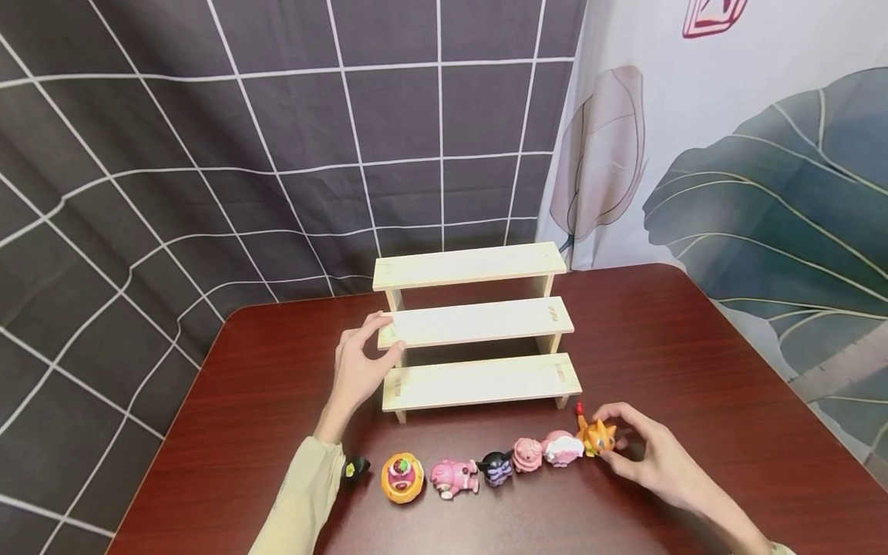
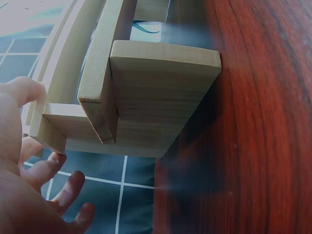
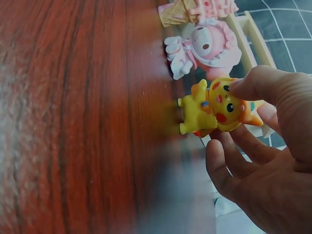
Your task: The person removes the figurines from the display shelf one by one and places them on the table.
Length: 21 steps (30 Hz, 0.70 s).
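My right hand (image 1: 645, 447) pinches a small yellow figurine (image 3: 199, 109) with an orange eared hood by its head, between thumb and fingers. Its feet are right at the tabletop, at the right end of a row of toys. Beside it is a pink-and-white figurine (image 3: 207, 46), then a pink ice-cream figurine (image 1: 527, 455). At the left end of a three-tier wooden stand (image 1: 479, 324), my left hand (image 1: 357, 366) grips the middle board, with its thumb at the front edge. The left wrist view shows the remaining fingers (image 2: 68, 190) spread below the board's end.
Leftward along the row are a black figurine with a purple bow (image 1: 496, 468), a pink bear figurine (image 1: 454, 478) lying down and a round orange toy (image 1: 402, 478). A black toy (image 1: 355, 469) is partly behind the left sleeve. Behind the dark red table (image 1: 277, 370) hangs a grid-patterned curtain (image 1: 277, 154).
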### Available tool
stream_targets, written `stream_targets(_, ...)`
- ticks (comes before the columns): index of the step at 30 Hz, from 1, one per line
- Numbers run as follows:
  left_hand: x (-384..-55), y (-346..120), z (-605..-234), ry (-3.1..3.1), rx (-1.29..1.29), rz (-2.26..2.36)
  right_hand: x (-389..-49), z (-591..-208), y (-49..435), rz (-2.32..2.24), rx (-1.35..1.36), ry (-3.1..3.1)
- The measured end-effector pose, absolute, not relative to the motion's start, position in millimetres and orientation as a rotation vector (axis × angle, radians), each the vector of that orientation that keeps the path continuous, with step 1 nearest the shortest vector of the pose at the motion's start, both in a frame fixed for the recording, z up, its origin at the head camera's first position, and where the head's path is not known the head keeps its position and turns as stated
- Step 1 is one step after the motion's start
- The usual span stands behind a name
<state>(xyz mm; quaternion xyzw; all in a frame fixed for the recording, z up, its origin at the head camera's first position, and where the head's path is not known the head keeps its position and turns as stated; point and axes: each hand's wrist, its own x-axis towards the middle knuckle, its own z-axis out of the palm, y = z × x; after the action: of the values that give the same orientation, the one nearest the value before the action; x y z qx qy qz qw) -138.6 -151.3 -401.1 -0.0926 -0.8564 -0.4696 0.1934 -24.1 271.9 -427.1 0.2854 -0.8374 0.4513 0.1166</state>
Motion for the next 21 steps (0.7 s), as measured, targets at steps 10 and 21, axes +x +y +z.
stream_targets(10, -138.7, -150.6, -400.1, -2.403, -0.254, -1.313, -26.4, -425.3, 274.7, 1.310, 0.896, -2.484)
stream_targets(21, -138.5, -151.4, -402.2, -2.391, -0.262, -1.296, -28.7, -430.3, 276.3, 1.280, 0.895, -2.504)
